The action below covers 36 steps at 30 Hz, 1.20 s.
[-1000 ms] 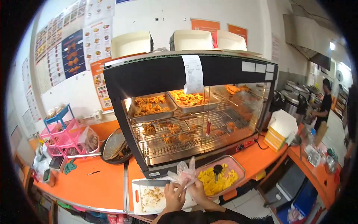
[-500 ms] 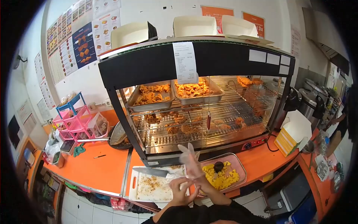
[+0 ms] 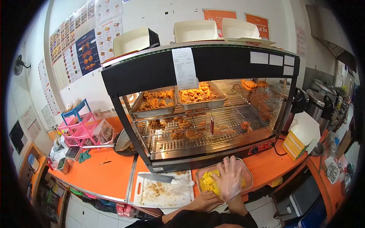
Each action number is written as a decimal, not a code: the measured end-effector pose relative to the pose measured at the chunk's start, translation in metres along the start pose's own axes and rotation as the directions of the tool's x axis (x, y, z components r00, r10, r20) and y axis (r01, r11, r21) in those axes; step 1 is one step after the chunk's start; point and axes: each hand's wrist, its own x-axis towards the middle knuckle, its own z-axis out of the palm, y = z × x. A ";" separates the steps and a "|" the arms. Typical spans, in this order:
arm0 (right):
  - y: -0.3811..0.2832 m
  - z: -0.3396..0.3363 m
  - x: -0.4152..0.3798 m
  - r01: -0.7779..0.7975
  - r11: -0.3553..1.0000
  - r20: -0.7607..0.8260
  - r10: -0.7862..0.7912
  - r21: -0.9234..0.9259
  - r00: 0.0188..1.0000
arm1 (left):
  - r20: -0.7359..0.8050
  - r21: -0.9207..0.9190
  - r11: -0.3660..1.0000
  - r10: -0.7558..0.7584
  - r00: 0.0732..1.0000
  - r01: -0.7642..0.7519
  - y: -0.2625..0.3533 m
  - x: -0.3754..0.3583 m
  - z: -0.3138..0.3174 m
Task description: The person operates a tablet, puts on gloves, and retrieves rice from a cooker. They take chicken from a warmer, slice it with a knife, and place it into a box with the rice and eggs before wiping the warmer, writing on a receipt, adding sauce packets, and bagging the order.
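Observation:
My right hand (image 3: 230,178) wears a clear, loose plastic glove. Its fingers are spread and empty above a metal tray (image 3: 249,174) of yellow scrambled-looking food (image 3: 208,183). My bare left hand (image 3: 207,201) is at the right wrist, its curled fingers closed at the glove's cuff. Left of the tray lies a white cutting board (image 3: 150,197) with brown crumbs on it. A knife (image 3: 156,177) rests across the board, its handle end partly under crumpled clear plastic (image 3: 180,186). The dark cup seen in the tray before is hidden behind my right hand.
Right behind the tray stands a heated glass display case (image 3: 190,152) with fried chicken (image 3: 195,93). A yellow-and-white carton (image 3: 298,138) stands on the right. A pan (image 3: 125,146) and a pink basket rack (image 3: 80,129) are on the left, with a pen (image 3: 105,162) on the orange counter.
Both hands have moved right, from beside the cutting board to over the tray. The gloved right hand has spread its fingers. The left hand stays at the glove's cuff.

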 end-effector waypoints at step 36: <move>-0.100 -0.057 -0.109 0.321 0.916 -0.466 -0.399 -0.240 0.790 | 0.265 0.685 0.718 -0.085 0.960 -0.125 0.032 0.426 -0.334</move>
